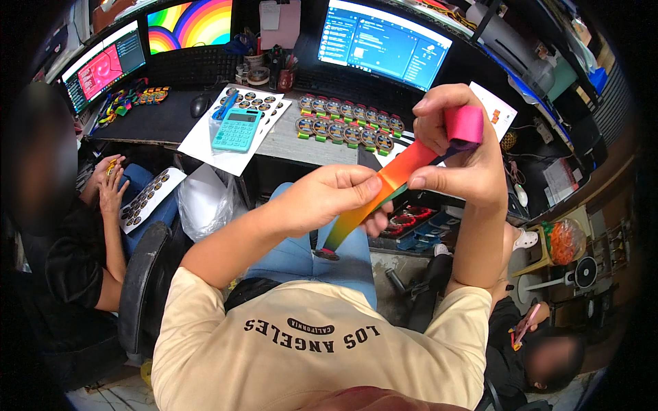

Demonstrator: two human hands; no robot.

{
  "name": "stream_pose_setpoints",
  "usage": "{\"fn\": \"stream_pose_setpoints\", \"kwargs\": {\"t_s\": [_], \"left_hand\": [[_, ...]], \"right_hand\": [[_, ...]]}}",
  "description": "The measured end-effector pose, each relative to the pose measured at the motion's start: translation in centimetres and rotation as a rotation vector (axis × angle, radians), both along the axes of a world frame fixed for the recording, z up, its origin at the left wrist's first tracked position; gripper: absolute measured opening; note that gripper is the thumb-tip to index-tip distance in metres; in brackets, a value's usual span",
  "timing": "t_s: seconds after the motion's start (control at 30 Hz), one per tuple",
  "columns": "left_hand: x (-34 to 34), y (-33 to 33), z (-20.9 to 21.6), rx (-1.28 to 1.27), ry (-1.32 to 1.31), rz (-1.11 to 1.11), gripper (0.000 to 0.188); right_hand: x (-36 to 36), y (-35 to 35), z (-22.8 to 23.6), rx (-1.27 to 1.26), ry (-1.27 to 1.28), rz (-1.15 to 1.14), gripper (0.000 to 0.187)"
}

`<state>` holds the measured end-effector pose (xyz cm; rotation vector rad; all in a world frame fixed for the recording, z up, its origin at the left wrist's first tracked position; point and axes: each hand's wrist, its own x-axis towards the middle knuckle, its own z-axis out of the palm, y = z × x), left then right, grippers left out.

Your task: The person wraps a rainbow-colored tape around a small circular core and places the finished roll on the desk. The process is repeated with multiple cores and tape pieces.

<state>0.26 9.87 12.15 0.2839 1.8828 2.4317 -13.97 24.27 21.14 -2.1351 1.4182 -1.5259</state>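
A rainbow ribbon (411,164) stretches between my two hands, above my lap. Its pink end is wound around the fingers of my right hand (473,157), with the thumb pressed near the band. My left hand (336,195) pinches the orange-yellow stretch between thumb and fingers. Below that hand the ribbon hangs down, turning green, to a small dark piece (327,254) that I cannot make out clearly. On the desk ahead, round medals (336,130) lie in two rows with folded coloured ribbons under them.
A turquoise calculator (235,130) and a blue pen lie on sheets of round stickers (199,144). Behind stand monitors (384,44), a keyboard (185,68) and a mouse (199,105). One person (110,185) sits at left, another (528,329) at lower right.
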Motion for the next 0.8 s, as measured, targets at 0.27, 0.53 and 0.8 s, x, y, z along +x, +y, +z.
{"fn": "stream_pose_setpoints", "kwargs": {"t_s": [0.27, 0.53, 0.8], "left_hand": [[0.0, -3.3, 2.1, -0.205, -0.092, 0.095, 0.035], [1.0, -4.3, 3.2, -0.349, -0.267, 0.204, 0.030], [2.0, -5.6, 4.4, -0.403, -0.355, 0.134, 0.029]], "right_hand": [[-1.0, 1.7, -0.4, 0.167, 0.533, -0.332, 0.056], [-2.0, 2.8, -2.4, -0.078, 0.770, -0.375, 0.024], [-1.5, 3.3, -2.4, -0.053, 0.902, -0.310, 0.025]]}}
